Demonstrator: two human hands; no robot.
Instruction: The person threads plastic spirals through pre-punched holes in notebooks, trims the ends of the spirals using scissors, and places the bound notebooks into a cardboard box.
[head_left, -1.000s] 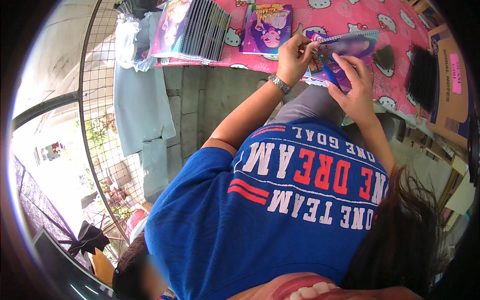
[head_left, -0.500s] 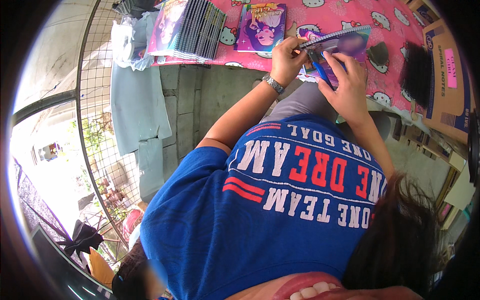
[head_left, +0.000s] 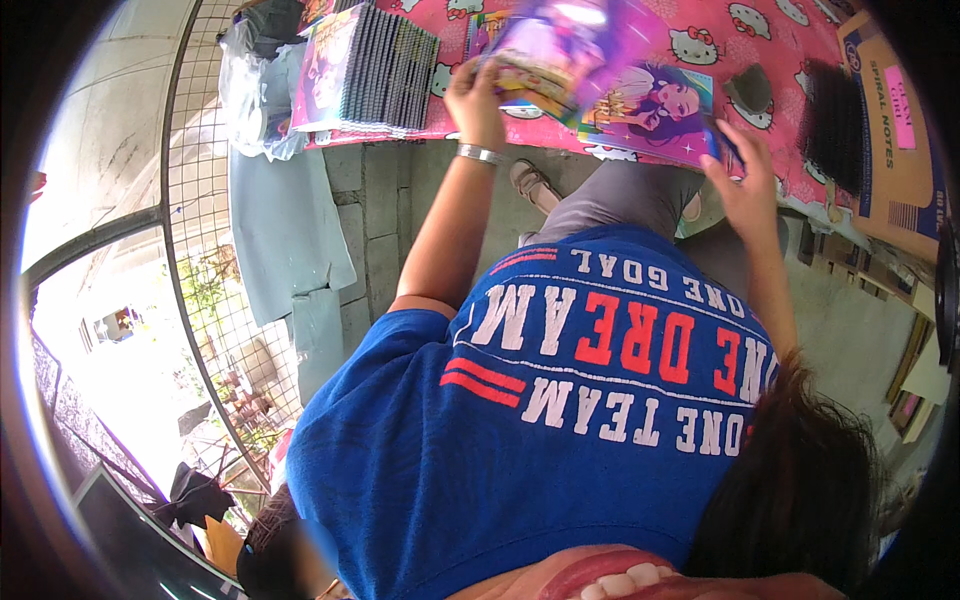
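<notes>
My left hand (head_left: 475, 100) grips one edge of a colourful spiral notebook (head_left: 550, 60), which is tilted above the table and smeared by motion. Below and to the right of it, another notebook (head_left: 655, 112) with a purple illustrated cover lies flat at the table's near edge. Beside that notebook's right corner, my right hand (head_left: 745, 180) is closed around blue-handled pliers (head_left: 722, 142), whose jaws I cannot make out. The raised notebook partly covers one more notebook (head_left: 482, 32) lying on the table behind it.
A pink patterned cloth (head_left: 690, 45) covers the table. A thick stack of spiral notebooks (head_left: 375, 75) stands at the left beside a plastic bag (head_left: 255, 95). Black spiral coils (head_left: 832, 130) and a cardboard box (head_left: 895, 140) are at the right, near a dark grey piece (head_left: 750, 92).
My left hand has moved left, swinging the notebook up and over the one lying behind. My right hand has drawn back to the right with the pliers. A flat notebook now shows underneath.
</notes>
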